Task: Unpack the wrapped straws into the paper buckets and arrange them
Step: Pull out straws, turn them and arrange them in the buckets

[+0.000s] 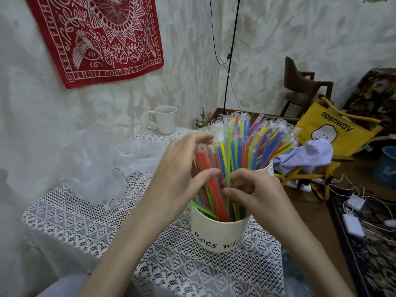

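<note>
Your left hand [177, 168] cups the straws [216, 168] in the near paper bucket [218, 234], steadying them while your right hand [252, 191] pinches one green straw [228, 157] to reposition it.

Mug [165, 119] beyond open lace tabletop [90, 219]

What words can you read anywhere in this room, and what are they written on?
"KEEP FIGHTING THE GOOD FIGHT": lower border of the red cloth on the wall, printed upside down; the side borders repeat it, partly cut off.
"openway": yellow bag on the right.
"Roes wi...": front of the paper bucket of straws; the rest curves out of sight.
White mug: no text visible.
</note>
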